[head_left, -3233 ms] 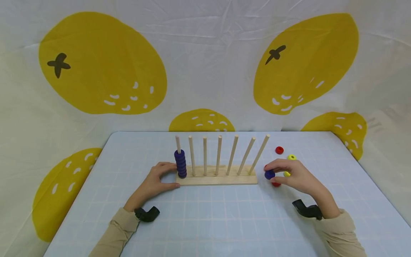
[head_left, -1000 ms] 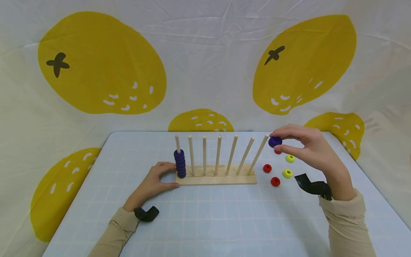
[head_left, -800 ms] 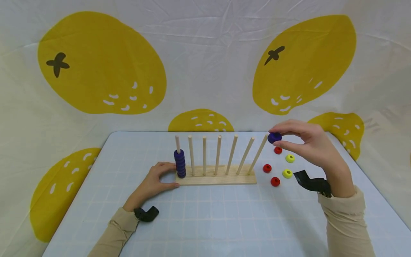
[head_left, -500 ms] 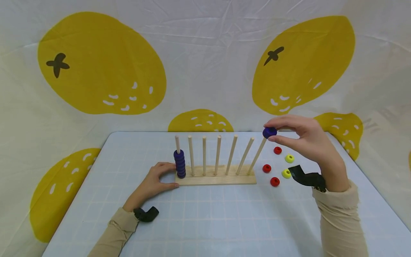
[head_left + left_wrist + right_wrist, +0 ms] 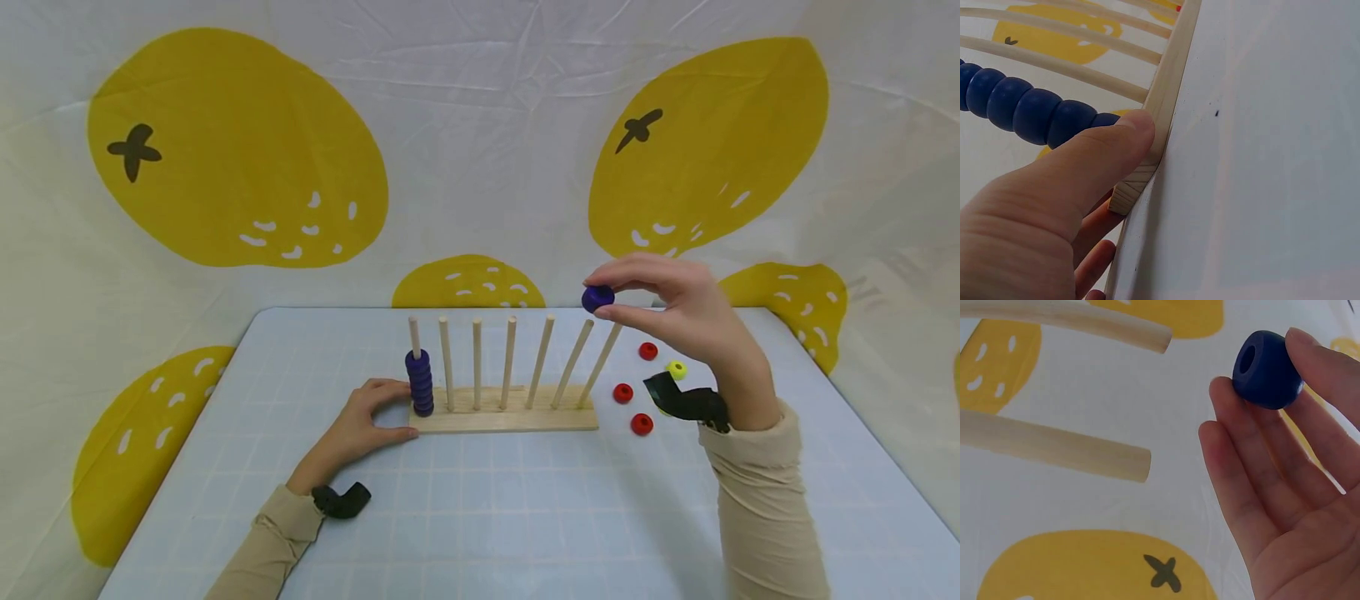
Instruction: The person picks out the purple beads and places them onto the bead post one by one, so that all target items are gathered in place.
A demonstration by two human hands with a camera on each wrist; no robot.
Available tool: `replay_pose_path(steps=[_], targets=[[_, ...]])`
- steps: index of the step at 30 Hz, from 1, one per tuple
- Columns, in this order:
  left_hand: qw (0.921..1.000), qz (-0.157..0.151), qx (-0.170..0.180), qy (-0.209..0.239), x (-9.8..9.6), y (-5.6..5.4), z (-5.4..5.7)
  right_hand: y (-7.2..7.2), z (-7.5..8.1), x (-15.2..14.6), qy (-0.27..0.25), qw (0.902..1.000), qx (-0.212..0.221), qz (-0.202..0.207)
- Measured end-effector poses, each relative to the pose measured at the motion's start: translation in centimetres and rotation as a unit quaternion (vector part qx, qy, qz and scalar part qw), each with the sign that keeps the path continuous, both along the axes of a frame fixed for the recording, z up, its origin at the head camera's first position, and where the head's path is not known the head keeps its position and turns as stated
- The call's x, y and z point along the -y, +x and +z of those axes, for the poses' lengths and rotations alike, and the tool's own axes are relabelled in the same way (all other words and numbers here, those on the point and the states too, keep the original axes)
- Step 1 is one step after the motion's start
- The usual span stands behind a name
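A wooden peg rack (image 5: 510, 421) stands on the table, with a row of several upright pegs. Its leftmost peg carries a stack of dark blue beads (image 5: 422, 383). My left hand (image 5: 371, 417) grips the left end of the base; in the left wrist view the thumb (image 5: 1132, 128) presses the front edge, with fingers behind. Up at the right, my right hand (image 5: 678, 304) pinches a blue bead (image 5: 597, 299) between thumb and fingertips, above the tops of the two rightmost pegs. The right wrist view shows the bead's hole (image 5: 1247, 359) facing the peg ends, apart from them.
Red beads (image 5: 622, 393) lie on the table right of the rack, near a yellow bead (image 5: 677, 369); another yellow one is mostly hidden behind the black wrist camera (image 5: 686, 402). A white cloth with yellow fruit prints (image 5: 480, 167) hangs behind the table.
My right hand has lifted the blue bead from beside the loose beads, then carried it left past the rightmost peg's top. The left hand stays at the base.
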State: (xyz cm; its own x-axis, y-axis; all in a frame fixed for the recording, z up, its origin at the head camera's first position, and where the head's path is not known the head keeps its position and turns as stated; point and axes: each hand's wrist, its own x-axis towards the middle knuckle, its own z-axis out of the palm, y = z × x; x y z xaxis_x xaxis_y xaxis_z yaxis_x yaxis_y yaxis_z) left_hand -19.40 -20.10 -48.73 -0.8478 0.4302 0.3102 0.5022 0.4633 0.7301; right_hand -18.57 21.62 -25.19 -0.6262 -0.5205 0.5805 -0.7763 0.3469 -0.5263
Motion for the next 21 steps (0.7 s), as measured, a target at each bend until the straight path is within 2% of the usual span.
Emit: replay_pose_path(steps=[5, 21], targets=[[1.0000, 0.000, 0.001, 0.001, 0.0, 0.0, -0.1, -0.4, 0.4, 1.0, -0.007, 0.9995, 0.006, 0.029], [1.0000, 0.003, -0.001, -0.001, 0.0, 0.0, 0.0, -1.5, 0.7, 4.0, -0.025, 0.9969, 0.007, 0.075]])
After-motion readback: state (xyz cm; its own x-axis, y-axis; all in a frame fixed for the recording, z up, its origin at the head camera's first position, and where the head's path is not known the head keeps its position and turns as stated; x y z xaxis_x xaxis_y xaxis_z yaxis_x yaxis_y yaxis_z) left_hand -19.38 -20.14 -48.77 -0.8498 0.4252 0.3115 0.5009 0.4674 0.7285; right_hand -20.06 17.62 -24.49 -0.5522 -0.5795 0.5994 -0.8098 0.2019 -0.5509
